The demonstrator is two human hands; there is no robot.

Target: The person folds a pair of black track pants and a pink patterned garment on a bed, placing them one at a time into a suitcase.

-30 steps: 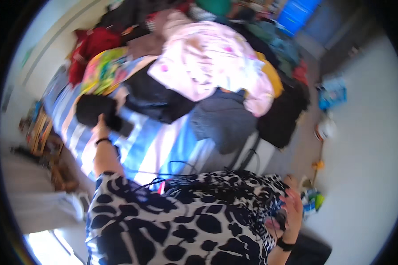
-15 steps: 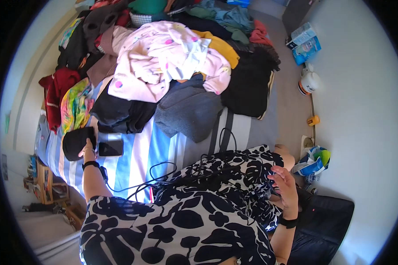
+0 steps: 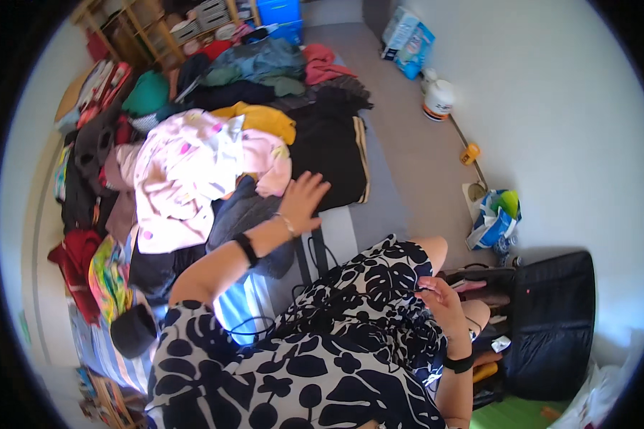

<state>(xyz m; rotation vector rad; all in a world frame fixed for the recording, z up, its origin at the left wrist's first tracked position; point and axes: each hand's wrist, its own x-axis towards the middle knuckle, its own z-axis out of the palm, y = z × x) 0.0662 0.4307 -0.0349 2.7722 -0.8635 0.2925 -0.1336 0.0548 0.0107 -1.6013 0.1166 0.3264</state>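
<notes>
My left hand (image 3: 304, 204) is stretched over the bed, fingers spread, with nothing in it. It is at the near edge of a black garment with a pale side stripe (image 3: 333, 154); whether it touches the cloth I cannot tell. Beside it lie a dark grey garment (image 3: 240, 214) and a pale pink patterned garment (image 3: 175, 171), with a mustard yellow garment (image 3: 268, 123) partly under the pink one. A black folded cloth bundle (image 3: 133, 332) rests at the left edge of the bed. My right hand (image 3: 444, 304) hovers by my lap, fingers loosely bent and apart, apparently holding nothing.
An open black case (image 3: 551, 322) with several items inside stands at my right. Black cables (image 3: 322, 250) run over the bed and my lap. Along the wall are a white tub (image 3: 438, 99), an orange jar (image 3: 470, 153) and a blue bag (image 3: 490, 225). Shelves (image 3: 147, 36) stand behind the clothes.
My left hand has let go of the black cloth bundle and swung right to the striped black garment. The view has turned right, showing more of the case. My right hand stays near my lap.
</notes>
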